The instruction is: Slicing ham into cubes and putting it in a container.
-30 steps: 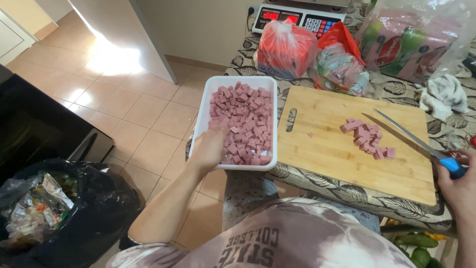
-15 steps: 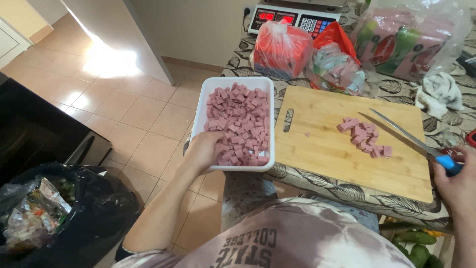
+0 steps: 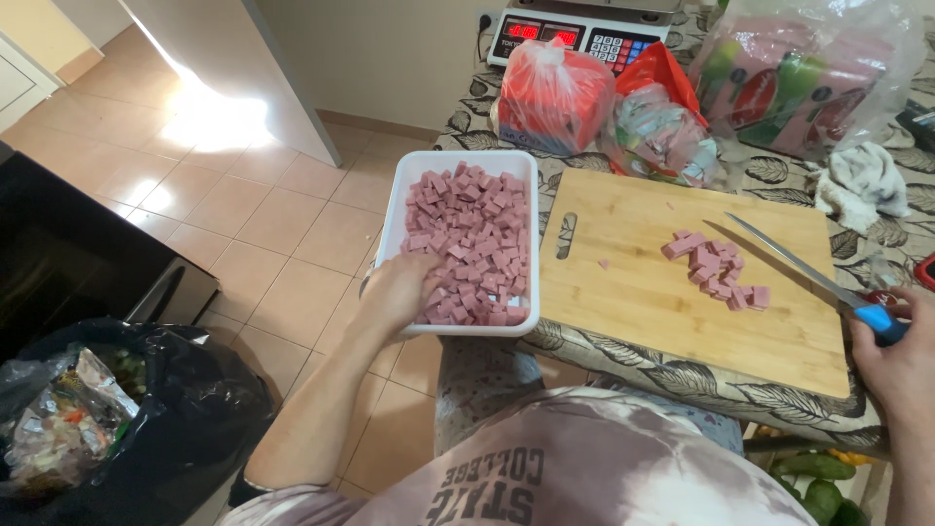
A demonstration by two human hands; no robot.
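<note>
Diced pink meat in a white tray (image 3: 394,209) beside a wooden cutting board (image 3: 643,292)
Left hand (image 3: 401,292) grips the tray's near corner; right hand (image 3: 901,365) is clamped on a blue-handled knife (image 3: 813,278)

Behind my board sits a kitchen scale (image 3: 575,34) with red digits, and in front of it a knotted red plastic bag (image 3: 553,83) beside a smaller bag of mixed packets (image 3: 654,131). A clear bag of pink and green packages (image 3: 799,83) stands further right — a crumpled white cloth (image 3: 862,185) just below it. On the tiled floor (image 3: 282,234) at my left, a black rubbish bag (image 3: 146,429) gapes open.
</note>
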